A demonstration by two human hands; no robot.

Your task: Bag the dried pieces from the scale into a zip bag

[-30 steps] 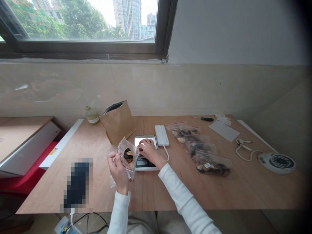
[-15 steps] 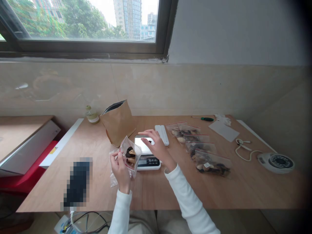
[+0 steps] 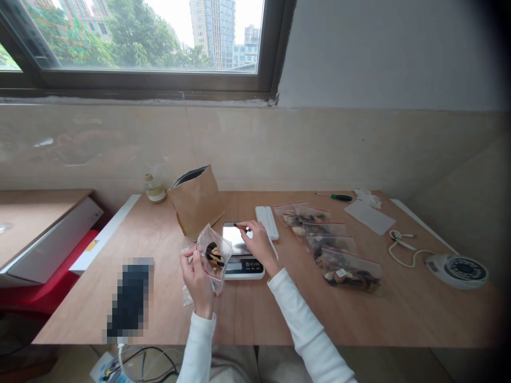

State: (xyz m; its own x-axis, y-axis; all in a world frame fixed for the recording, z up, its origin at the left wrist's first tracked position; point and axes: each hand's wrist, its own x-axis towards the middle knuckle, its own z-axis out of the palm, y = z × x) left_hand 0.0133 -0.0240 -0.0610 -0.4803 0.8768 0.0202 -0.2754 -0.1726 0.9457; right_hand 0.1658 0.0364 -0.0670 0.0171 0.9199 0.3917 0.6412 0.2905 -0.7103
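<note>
My left hand (image 3: 196, 279) is closed on a small clear zip bag (image 3: 214, 254) with dark and tan dried pieces inside, held up just left of a kitchen scale (image 3: 240, 250). My right hand (image 3: 257, 240) rests over the scale's shiny plate, fingertips pinched on a small dark piece (image 3: 238, 226) at the plate's far edge. Both sleeves are white.
A brown paper bag (image 3: 195, 201) stands open behind the scale, a small bottle (image 3: 154, 189) to its left. A white bar-shaped device (image 3: 266, 222) and several filled zip bags (image 3: 339, 255) lie to the right. Farther right are a screwdriver (image 3: 337, 197), a card (image 3: 369, 217) and a round white device (image 3: 459, 269) with cable.
My right hand rose off the scale's front, then came down on the plate's far edge, pinching a dark piece. The left hand kept holding the bag, nearly still.
</note>
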